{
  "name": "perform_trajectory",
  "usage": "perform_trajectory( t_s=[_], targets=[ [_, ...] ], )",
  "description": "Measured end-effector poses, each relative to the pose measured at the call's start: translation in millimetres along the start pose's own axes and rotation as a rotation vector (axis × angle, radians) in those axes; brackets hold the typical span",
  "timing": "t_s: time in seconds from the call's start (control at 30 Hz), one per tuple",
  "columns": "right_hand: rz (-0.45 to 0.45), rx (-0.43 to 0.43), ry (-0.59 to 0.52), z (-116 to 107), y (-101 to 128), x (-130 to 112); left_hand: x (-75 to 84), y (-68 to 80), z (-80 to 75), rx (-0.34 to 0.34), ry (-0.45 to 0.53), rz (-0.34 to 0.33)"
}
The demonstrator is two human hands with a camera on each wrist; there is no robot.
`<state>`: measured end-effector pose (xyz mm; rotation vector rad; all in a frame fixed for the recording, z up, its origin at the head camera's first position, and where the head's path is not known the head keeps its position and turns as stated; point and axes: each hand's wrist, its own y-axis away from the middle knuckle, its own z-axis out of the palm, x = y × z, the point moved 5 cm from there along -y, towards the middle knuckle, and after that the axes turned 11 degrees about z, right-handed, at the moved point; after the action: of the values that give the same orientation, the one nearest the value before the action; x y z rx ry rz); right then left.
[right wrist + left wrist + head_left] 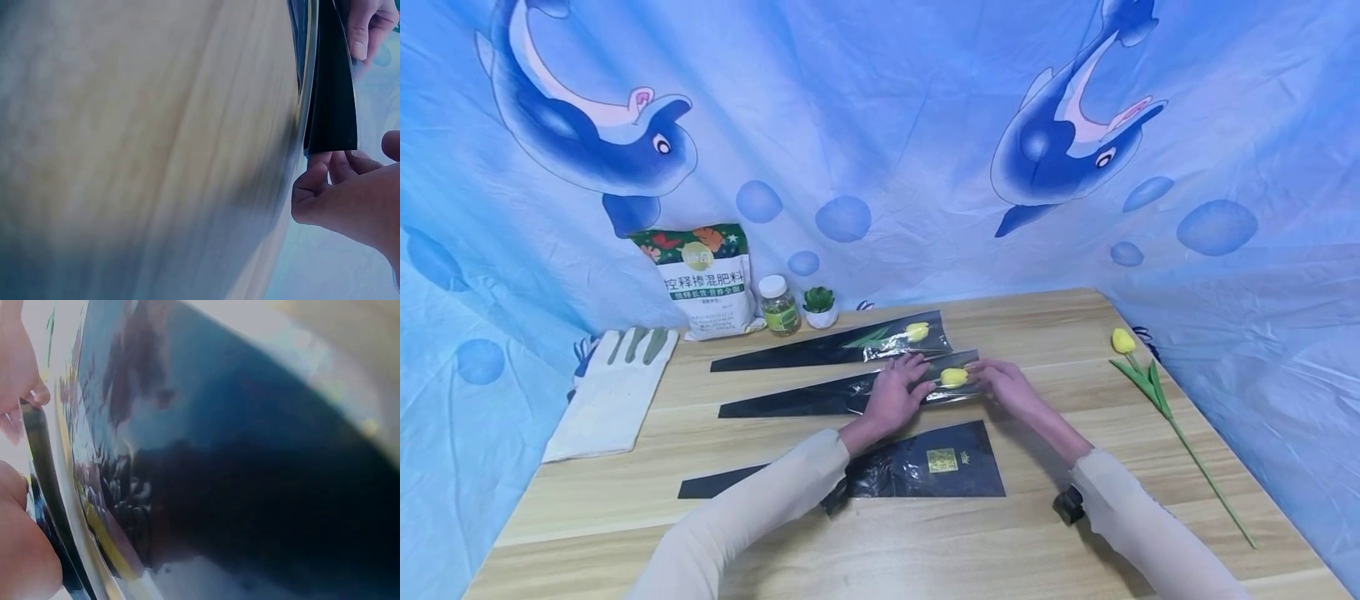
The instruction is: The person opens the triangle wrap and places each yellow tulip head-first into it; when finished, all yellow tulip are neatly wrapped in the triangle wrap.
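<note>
- Nearest, at 6 o'clock on the desk [1075,325], lies one empty black sleeve [925,471].
- Three sleeves in all: the far sleeve [850,343] already holds a tulip, and the middle sleeve [820,398] has a tulip [954,377] in its mouth.
- One bare tulip [1138,375] waits at 3 o'clock, so two look done.
- Left hand [895,392] rests on the middle sleeve with fingers relaxed; right hand [1011,385] pinches its open end.

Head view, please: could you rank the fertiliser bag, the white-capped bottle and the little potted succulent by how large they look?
1. Fertiliser bag, clearly largest.
2. White-capped bottle.
3. Potted succulent, a little smaller than the bottle, though the two look close.

All three stand together at the table's far edge, so nearness hardly skews this.
</note>
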<state>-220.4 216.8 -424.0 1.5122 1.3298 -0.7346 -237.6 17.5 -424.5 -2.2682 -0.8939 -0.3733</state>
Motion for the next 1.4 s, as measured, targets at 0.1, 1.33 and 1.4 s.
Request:
perform_trajectory(
  t_s=[0.1, 1.33, 1.4],
  targets=[
    [0.012, -0.008, 0.005, 1.2, -0.3, 1.6, -0.6, 1.5, 1.2, -0.001, 0.002, 0.002],
    [0.042, 0.072, 0.115, -39.3, 32.8, 17.3, 42.0, 61.0, -27.9, 0.010, 0.105, 0.016],
    [0.029, 0.063, 0.142, -40.3, 39.7, 18.6, 50.0, 70.6, -23.3, -0.045, 0.130, -0.016]
  ],
)
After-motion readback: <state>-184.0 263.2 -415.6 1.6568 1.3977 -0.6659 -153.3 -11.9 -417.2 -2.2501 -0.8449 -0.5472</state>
